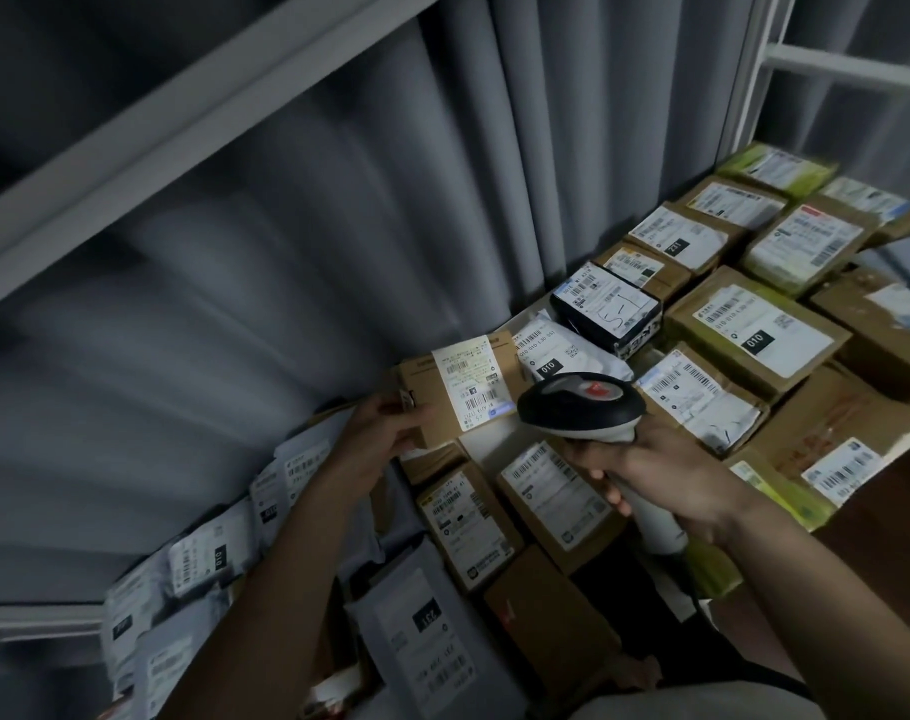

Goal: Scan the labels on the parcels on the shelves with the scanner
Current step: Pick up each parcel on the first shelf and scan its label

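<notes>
Here, scanner [580,402] faces held box's label [473,384]; neighbour reads "010" [549,367].

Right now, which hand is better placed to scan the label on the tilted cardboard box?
Right. The right hand grips the scanner, whose head sits just beside the label. The left hand holds the cardboard box tilted up, so it is likely best kept steadying it.

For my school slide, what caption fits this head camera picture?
Left hand holds a brown box while the right hand aims the scanner at its label.
</notes>
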